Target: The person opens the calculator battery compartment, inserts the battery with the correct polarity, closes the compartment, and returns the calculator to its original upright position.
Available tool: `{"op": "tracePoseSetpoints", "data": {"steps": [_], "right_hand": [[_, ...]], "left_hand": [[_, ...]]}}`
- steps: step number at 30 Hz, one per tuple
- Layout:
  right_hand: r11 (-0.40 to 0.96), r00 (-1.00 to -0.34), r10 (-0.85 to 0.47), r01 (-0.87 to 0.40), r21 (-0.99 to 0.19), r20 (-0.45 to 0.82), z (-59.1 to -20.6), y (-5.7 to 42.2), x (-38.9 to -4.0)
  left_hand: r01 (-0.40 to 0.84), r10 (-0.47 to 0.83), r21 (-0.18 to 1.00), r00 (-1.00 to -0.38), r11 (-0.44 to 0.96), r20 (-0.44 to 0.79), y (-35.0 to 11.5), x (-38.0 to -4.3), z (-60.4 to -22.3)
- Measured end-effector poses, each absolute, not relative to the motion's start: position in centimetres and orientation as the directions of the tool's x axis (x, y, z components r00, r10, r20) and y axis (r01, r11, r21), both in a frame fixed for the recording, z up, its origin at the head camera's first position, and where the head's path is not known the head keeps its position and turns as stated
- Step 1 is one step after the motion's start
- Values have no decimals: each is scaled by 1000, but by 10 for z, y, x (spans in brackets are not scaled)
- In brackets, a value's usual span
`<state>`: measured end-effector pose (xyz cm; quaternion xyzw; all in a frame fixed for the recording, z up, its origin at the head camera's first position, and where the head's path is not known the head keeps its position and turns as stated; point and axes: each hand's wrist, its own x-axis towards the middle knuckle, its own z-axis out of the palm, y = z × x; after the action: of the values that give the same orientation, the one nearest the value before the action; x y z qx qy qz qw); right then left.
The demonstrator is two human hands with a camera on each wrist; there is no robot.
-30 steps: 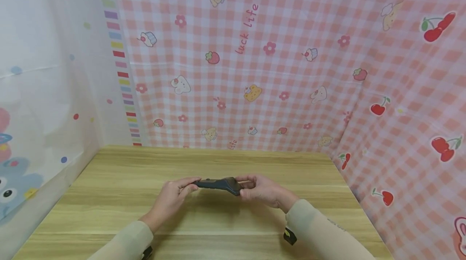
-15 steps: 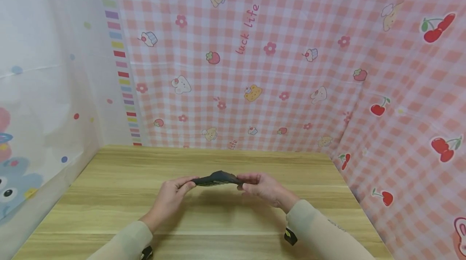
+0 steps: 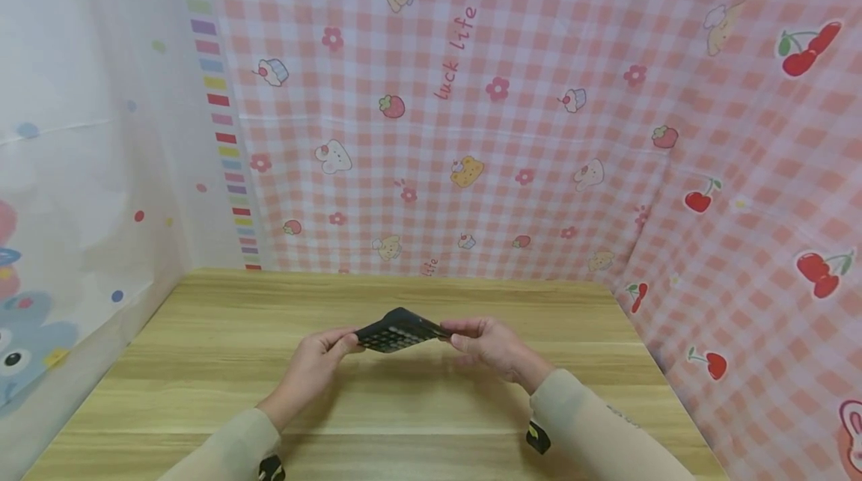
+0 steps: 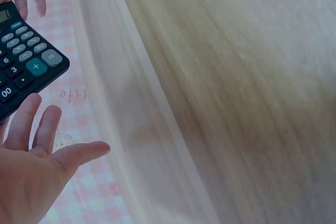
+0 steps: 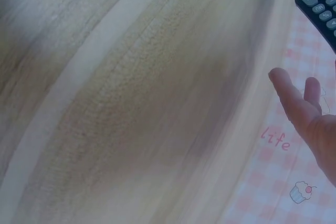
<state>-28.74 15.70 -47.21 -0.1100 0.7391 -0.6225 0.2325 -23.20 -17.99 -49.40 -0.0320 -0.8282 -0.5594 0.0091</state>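
A black calculator (image 3: 397, 331) with grey and teal keys is held up between both hands above the wooden table (image 3: 404, 414). My left hand (image 3: 318, 361) pinches its left end between thumb and fingers. At the opposite end, my right hand (image 3: 494, 350) pinches the edge, other fingers spread behind. The key side faces me at a steep slant in the head view. In the left wrist view the calculator (image 4: 26, 61) shows its keys and part of its display, the left hand (image 4: 31, 166) below it. The right wrist view catches only a corner of the calculator (image 5: 320, 9).
Pink checked cloth (image 3: 431, 129) with printed cartoons hangs behind the table and along its right side. White dotted cloth (image 3: 87, 129) covers the left. Black straps with small devices (image 3: 537, 436) sit under both wrists.
The calculator has turned over lengthwise between the hands: a slim edge and its dark back showed before, and now the keys show. The hands stay nearly in place.
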Motion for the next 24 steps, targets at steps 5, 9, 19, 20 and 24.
{"op": "tracePoseSetpoints", "data": {"steps": [5,9,19,20,24], "right_hand": [[198,-874,-441,125,-972,-202,-473,158,-288],[177,-876,-445,118,-977,-186,-473,159,-288],[163,-901,-406,98,-982,-157,-474,159,-288],[168,-905,-398,89,-982,-150,-474,159,-288],[187,-923,-363,62,-980,-128,-472,158,-289]], "left_hand": [[47,52,938,-998,344,31,-180,-231,-494],[36,62,944,-998,329,16,-177,-231,-494],[-9,61,943,-998,333,-31,-171,-228,-494],[-9,63,942,-998,335,-32,-170,-228,-494],[-6,86,939,-996,345,-38,-166,-227,-494]]}}
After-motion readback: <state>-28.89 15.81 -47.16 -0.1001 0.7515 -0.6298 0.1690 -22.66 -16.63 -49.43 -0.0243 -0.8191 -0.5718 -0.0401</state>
